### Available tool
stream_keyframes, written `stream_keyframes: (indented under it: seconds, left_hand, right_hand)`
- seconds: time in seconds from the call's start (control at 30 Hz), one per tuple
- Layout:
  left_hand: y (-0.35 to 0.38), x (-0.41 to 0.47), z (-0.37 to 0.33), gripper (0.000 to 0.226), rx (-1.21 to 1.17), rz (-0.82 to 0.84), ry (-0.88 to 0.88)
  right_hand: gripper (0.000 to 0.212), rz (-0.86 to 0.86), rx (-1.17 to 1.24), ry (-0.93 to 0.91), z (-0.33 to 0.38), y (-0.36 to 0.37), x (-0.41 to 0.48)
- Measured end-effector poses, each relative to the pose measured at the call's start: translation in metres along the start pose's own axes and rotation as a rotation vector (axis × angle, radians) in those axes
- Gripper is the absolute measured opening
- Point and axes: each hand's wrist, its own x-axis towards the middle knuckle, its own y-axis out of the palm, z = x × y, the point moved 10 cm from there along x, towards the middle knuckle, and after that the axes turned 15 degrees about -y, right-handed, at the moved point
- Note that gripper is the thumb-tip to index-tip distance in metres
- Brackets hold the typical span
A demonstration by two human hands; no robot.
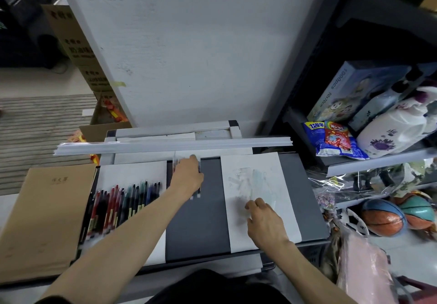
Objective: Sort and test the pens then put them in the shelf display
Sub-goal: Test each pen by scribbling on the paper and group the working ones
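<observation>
Grey table (196, 228): left hand (187, 176) over pens (198, 192), right hand (264, 223) on paper (256, 176)

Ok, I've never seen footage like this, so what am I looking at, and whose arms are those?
There is no machine: one camera, worn on a person's head, looks down at their own bare arms. The left hand lies over a few pens on the grey desk; blur hides whether it grips them. The right hand rests, fingers relaxed, on a scribbled test sheet. A row of red, green and dark pens lies to the left, beside a brown booklet.
</observation>
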Motion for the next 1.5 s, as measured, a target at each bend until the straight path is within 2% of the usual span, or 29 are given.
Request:
stream_keyframes:
  seconds: [0.17, 0.37, 0.53, 0.63, 0.73, 0.87, 0.97, 1.07, 1.23, 1.37, 1.5]
  left_hand:
    - [0.014, 0.008, -0.001, 0.023, 0.095, 0.032, 0.003]
    - [0.014, 0.009, 0.001, 0.020, 0.152, 0.027, -0.005]
    - [0.010, 0.004, 0.003, 0.012, 0.122, 0.011, 0.003]
    - [-0.002, -0.006, 0.008, 0.016, 0.095, -0.037, 0.009]
    - [-0.024, -0.019, 0.028, 0.010, 0.074, -0.119, -0.037]
    - [-0.050, -0.031, 0.079, 0.011, 0.163, -0.199, -0.121]
    - [-0.059, -0.038, 0.119, 0.020, 0.276, -0.196, -0.200]
    - [-0.058, -0.048, 0.145, 0.015, 0.311, -0.147, -0.263]
    - [-0.045, -0.063, 0.153, 0.024, 0.315, -0.101, -0.310]
    - [-0.042, -0.067, 0.153, 0.022, 0.269, -0.116, -0.312]
    - [-0.041, -0.067, 0.162, 0.018, 0.223, -0.105, -0.332]
  right_hand:
    - [0.035, 0.024, 0.026, -0.012, 0.002, 0.007, 0.001]
    - [0.044, 0.013, 0.074, 0.009, -0.001, 0.012, 0.005]
    - [0.048, -0.005, 0.115, 0.016, -0.003, 0.011, 0.007]
    - [0.048, -0.025, 0.141, 0.013, -0.005, 0.009, 0.009]
    - [0.051, -0.036, 0.159, -0.004, -0.004, 0.009, 0.011]
    - [0.054, -0.042, 0.182, 0.000, -0.002, 0.006, 0.012]
    - [0.051, -0.046, 0.192, -0.004, 0.000, 0.004, 0.012]
    - [0.043, -0.079, 0.240, -0.007, 0.005, 0.001, 0.012]
    - [0.029, -0.174, 0.452, 0.005, 0.022, -0.006, 0.013]
    - [0.012, -0.259, 0.757, 0.112, 0.027, -0.012, 0.010]
    - [0.018, -0.225, 0.973, 0.183, 0.037, -0.007, 0.008]
